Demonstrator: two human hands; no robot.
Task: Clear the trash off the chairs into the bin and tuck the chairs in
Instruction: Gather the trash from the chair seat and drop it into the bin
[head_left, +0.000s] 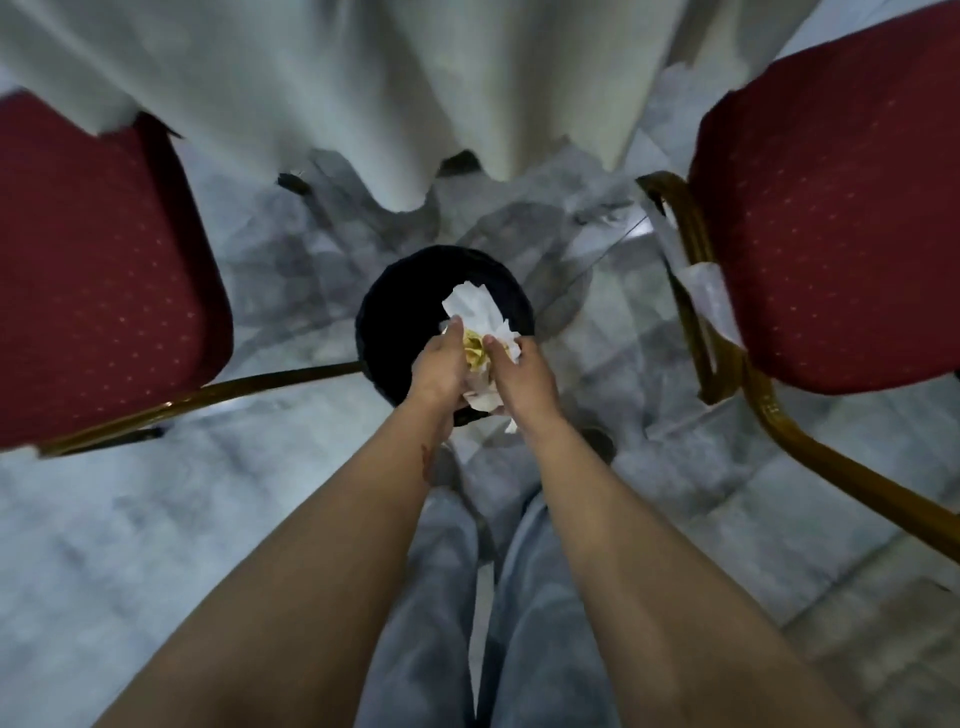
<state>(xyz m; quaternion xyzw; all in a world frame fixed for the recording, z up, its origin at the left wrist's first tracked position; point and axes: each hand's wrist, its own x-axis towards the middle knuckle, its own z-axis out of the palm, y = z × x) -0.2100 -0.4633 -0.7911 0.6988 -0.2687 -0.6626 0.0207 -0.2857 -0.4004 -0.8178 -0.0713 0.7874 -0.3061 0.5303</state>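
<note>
Grey trousers (524, 623) fill the 6 o'clock edge, and both bare forearms run up from there toward the centre. At the centre the left hand (439, 371) and right hand (519, 376) are pressed close together, fingers curled around a wad of crumpled white paper (478, 309) with something yellow bunched in it. That wad sits directly over the open mouth of the black bin (395, 296), which stands on the marbled floor (156, 519) just ahead of the person's feet; most of the paper pokes out toward 12 o'clock, past the fingertips and over the dark opening. So the drop is straight down, and neither hand looks nearer than the other. A red chair (98, 270) stands at 9 o'clock and another red chair (841, 218) at 3 o'clock, both pulled out from the white cloth (337, 93) hanging off the tabletop at 12 o'clock. A strip of clear plastic (711, 296) clings to the right chair's frame, probably more trash to collect.
</note>
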